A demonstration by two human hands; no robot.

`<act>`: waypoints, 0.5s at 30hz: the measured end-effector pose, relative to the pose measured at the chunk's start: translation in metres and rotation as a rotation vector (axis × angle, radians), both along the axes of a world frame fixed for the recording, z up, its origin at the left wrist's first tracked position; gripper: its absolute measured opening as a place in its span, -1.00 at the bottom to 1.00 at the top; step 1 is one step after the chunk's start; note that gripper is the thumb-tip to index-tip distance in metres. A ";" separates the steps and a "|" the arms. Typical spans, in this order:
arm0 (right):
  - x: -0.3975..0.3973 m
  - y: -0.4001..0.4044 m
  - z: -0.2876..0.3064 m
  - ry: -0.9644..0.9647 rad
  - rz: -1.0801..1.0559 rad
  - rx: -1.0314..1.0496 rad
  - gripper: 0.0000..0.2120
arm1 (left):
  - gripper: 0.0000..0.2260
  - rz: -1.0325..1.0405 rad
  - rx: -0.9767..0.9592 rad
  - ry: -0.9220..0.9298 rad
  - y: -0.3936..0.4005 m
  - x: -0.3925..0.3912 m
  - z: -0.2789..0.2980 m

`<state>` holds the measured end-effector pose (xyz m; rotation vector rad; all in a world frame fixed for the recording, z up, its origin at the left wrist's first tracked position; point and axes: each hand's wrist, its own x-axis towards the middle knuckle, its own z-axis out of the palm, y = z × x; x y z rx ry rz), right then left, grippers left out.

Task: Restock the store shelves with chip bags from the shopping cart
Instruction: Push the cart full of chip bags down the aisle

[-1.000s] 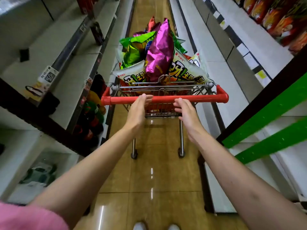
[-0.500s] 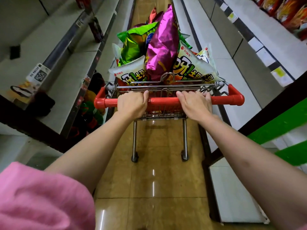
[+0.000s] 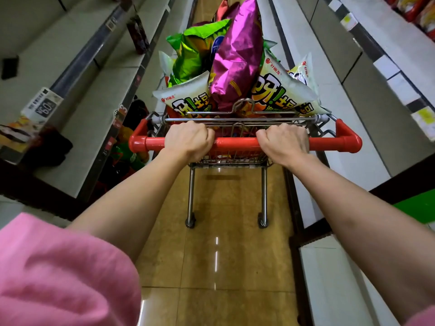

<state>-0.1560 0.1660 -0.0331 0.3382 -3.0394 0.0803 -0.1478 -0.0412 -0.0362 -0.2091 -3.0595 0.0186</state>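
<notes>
The shopping cart stands in the middle of a narrow aisle on a glossy tan tile floor, heaped well above its wire rim with chip bags. I count one magenta foil bag standing tallest in the centre, one green bag just to its left, and three white bags with bold lettering: one at the front left, one at the front right, and a third tucked behind that one at the right edge (more bags lie under and behind these, but they are too hidden to count). Two rear wheels show beneath the basket.

Both hands are on the single red handle bar. The left hand wraps it left of centre, fingers curled over the top; the right hand grips it right of centre in the same way. A pink sleeve fills the lower left corner.

On either side run grey store shelves, mostly bare. The left ones carry one price tag on a rail, with a few dark and coloured packets on the lowest tier. At the far upper right, red and orange bags sit on a shelf.
</notes>
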 end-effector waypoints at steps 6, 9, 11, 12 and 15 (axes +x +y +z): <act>-0.039 -0.004 -0.002 0.034 0.026 0.009 -0.57 | -0.60 0.013 0.019 0.007 -0.003 -0.037 -0.001; -0.062 -0.008 -0.003 0.038 0.042 0.002 -0.55 | -0.60 0.010 0.020 0.011 -0.006 -0.057 -0.001; -0.077 -0.010 -0.003 0.037 0.044 -0.007 -0.52 | -0.60 0.014 0.025 0.026 -0.008 -0.071 0.000; -0.085 -0.011 -0.004 0.036 0.042 -0.007 -0.52 | -0.60 0.017 0.023 0.033 -0.009 -0.079 0.000; -0.106 -0.015 -0.003 0.041 0.044 0.005 -0.53 | -0.61 0.023 0.022 0.040 -0.014 -0.100 -0.002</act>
